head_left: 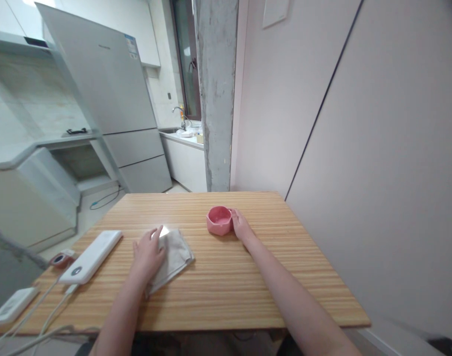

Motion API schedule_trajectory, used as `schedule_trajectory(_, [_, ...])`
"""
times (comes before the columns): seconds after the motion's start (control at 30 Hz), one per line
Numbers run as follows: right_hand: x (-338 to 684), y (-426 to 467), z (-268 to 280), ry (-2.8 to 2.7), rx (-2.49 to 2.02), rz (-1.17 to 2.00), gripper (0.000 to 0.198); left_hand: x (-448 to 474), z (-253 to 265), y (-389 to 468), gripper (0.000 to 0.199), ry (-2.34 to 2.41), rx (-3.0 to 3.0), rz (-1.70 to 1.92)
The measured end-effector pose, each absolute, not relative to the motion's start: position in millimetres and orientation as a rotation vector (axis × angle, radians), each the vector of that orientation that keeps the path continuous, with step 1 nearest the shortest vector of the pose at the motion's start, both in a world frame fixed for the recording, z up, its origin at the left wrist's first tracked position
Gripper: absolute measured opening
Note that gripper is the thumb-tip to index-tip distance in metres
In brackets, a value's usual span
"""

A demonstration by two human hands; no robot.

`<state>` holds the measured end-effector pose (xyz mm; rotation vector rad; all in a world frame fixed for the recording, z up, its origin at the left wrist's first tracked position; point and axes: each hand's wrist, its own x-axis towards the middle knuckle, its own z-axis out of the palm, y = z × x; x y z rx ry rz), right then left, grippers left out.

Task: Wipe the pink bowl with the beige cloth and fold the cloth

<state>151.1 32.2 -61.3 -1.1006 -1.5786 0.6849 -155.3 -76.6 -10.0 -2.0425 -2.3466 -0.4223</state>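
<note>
A pink bowl [219, 227] with a faceted outer wall, perhaps an ashtray, is upright on the wooden table [226, 296]. My right hand [240, 225] grips it from the right, with fingers at its side and partly hidden behind it. A folded light grey cloth [176, 257] lies left of the bowl. Over the cloth's left edge is my left hand [149, 249], palm down with the fingers apart; whether it presses on the cloth I cannot tell.
On the table's left side lie a white power bank [94, 257] with a cable plugged in, a small reddish-brown object [61, 260] and a white box-shaped device [14, 304]. Cables [51, 316] run over the front left corner. A wall [359, 173] borders the right.
</note>
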Motion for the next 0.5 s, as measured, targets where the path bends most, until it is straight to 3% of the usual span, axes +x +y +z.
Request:
schedule_trajectory(0.07, [152.5,31.4,-57.9,-1.567,-1.148,0.653,0.054,-158.0,0.4,-71.5,0.051,-2.476,-2.055,-0.239])
schedule_trajectory(0.13, [151.6,26.7,-48.6,-1.536,-1.180,0.599,0.050,-156.6,14.0,-66.3,0.034,-2.453,-2.186,-0.136])
schedule_trajectory(0.2, [147.3,16.6,-33.4,-1.521,-1.097,0.652,0.054,-145.8,30.7,-61.0,0.018,-2.286,-2.389,-0.215])
schedule_trajectory(0.33, [135.4,-13.6,-0.3,-1.614,-0.759,1.071,0.078,-96.6,68.7,-50.0,0.012,-1.900,-2.809,-0.514])
schedule_trajectory(0.4, [134.1,-23.6,9.3,-1.725,-0.747,1.223,0.069,-67.9,84.9,-42.9,0.009,-1.801,-2.924,-0.599])
schedule_trajectory(0.5, [141.2,-21.9,13.1,-1.699,-0.952,1.225,0.038,-35.3,93.3,-28.5,0.012,-1.675,-2.802,-1.019])
